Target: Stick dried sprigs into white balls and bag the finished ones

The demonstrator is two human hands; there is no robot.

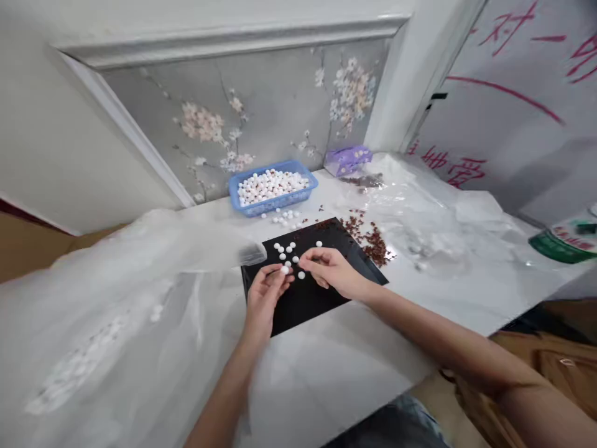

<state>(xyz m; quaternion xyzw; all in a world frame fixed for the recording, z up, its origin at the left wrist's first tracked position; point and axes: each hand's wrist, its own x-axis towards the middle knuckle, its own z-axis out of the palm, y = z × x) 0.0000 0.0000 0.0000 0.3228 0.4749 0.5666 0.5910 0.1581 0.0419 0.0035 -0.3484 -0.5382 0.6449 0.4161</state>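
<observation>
Bare forearms (433,336), left hand (265,298) with 1 smooth, round white ball (285,270)

Hands, two, both yours: one left hand (267,295), one right hand (333,270). White balls: one (284,270) at your left fingertips; about nine loose near both hands' fingertips; roughly a dozen more beyond your hands; a heap past those, too many for you to count. Black mat (303,311), one, beneath your hands. Blue basket (280,203), one, beyond your hands. Purple packet (347,162), one, beyond your right hand. Brown pieces (374,244), uncountable, right of your right hand. Green-and-white tub (566,242), one, far right of that hand.
</observation>
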